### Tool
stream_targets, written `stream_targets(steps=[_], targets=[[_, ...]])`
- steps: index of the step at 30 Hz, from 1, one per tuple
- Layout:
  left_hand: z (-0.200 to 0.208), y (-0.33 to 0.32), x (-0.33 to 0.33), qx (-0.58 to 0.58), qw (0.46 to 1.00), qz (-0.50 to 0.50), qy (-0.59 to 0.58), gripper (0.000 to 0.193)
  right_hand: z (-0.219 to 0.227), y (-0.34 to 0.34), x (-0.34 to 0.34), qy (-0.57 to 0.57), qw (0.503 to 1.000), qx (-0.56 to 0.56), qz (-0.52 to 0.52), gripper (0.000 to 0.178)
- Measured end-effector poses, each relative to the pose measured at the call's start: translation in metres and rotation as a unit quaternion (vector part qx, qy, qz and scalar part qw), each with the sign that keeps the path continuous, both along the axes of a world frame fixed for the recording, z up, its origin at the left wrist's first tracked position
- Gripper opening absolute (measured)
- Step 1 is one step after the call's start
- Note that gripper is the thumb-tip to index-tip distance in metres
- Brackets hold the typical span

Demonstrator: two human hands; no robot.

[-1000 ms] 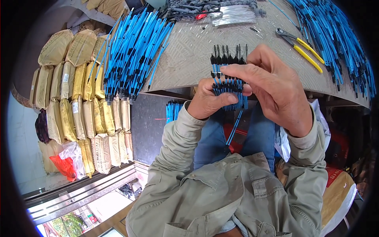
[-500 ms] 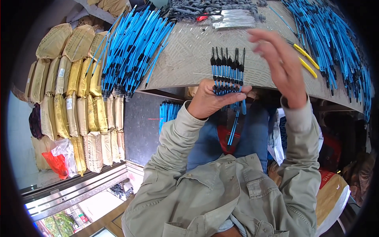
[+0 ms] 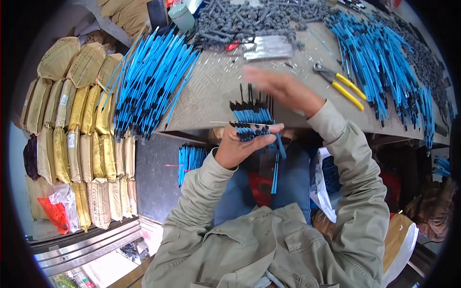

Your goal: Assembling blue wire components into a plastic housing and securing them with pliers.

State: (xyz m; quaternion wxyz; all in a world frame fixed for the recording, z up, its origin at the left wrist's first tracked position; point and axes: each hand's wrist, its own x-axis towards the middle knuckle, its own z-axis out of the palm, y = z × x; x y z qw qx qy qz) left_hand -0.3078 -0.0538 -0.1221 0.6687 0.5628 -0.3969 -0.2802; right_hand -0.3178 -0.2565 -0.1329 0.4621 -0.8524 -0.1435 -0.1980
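Note:
My left hand is closed around a bundle of thin blue rods with black looped ends, held at the table's front edge. A thin straight wire runs across the bundle. My right hand hovers just beyond the bundle's black tips, its fingers smeared by motion. Whether it touches the tips or grips anything I cannot tell. Two blue rods hang below the bundle over my lap. A packet of short silvery wires lies farther back on the table.
Loose blue rods are heaped at the table's left and right. Yellow-handled pliers lie between. Grey knobbly parts cover the back. Paper-wrapped packages are stacked at left; more blue rods stand below the table.
My right hand has swung left and inward, from right of the bundle to beyond its tips. The bundle appears more tilted in my left hand. The whole view has shifted slightly.

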Motion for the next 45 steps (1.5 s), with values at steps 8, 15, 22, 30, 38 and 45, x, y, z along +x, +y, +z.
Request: stream_targets(steps=[8,15,22,30,38,45], targets=[[0.016,-0.008,0.003,0.019,0.995,-0.02,0.099,0.018,0.031,-0.077,0.084,0.047,0.902,-0.389,-0.184,0.01],[0.02,-0.009,0.0,-0.003,0.99,-0.015,0.14,0.018,0.018,-0.091,0.09,0.0,0.904,-0.387,-0.183,0.008],[0.008,-0.004,0.01,-0.017,0.995,-0.03,0.092,0.014,0.074,-0.019,-0.012,-0.029,0.977,0.186,-0.098,0.005],[0.012,-0.007,0.005,-0.019,0.994,-0.036,0.1,0.01,0.085,0.028,-0.087,-0.11,0.957,-0.173,-0.207,0.019],[0.014,-0.007,0.006,0.0,0.995,-0.031,0.092,0.011,0.079,0.025,-0.092,-0.107,0.964,-0.119,-0.214,0.025],[0.014,-0.005,0.005,0.01,0.991,-0.025,0.13,0.013,0.079,0.027,-0.091,-0.095,0.965,-0.118,-0.212,0.027]])
